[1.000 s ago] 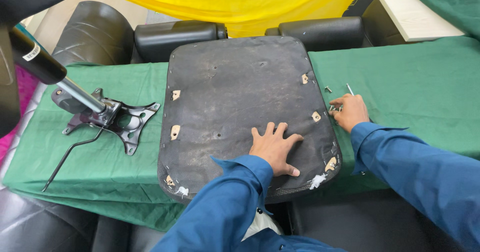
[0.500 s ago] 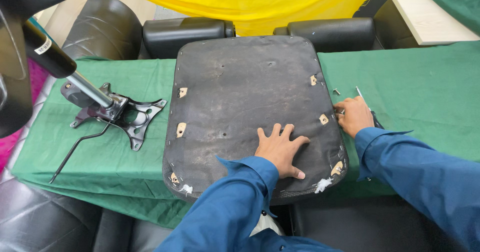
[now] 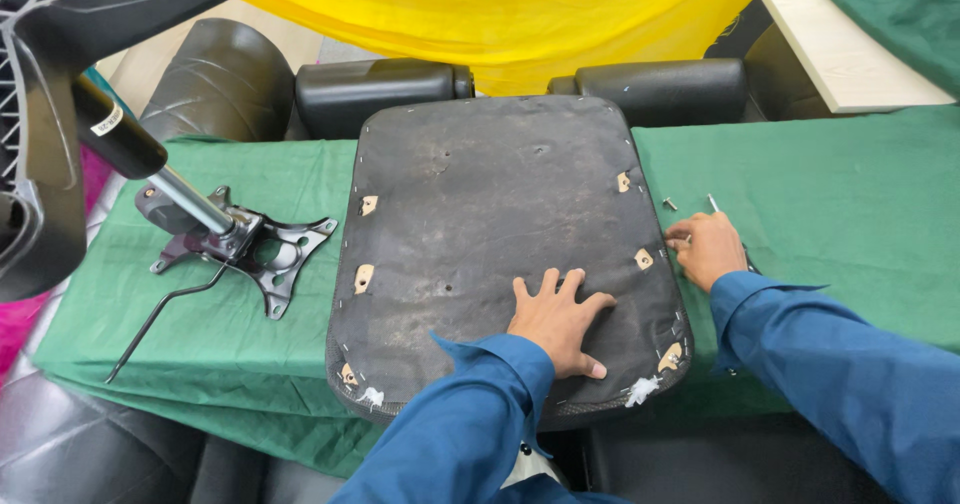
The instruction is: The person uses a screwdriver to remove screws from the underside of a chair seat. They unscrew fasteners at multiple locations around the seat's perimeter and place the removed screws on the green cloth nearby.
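Two hands were at work: the left hand (image 3: 556, 316) lay flat, fingers spread, on the seat pad (image 3: 500, 234), while the right hand (image 3: 706, 246), curled over small screws (image 3: 668, 204) at the pad's 3 o'clock edge, hid its grip.

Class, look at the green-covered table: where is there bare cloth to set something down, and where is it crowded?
Bare green cloth lies to the far right, beyond the right hand. Another bare strip lies between the metal bracket and the upturned seat pad. It is crowded by the small screws at the right hand, and around the bracket. The left hand rests on the pad.
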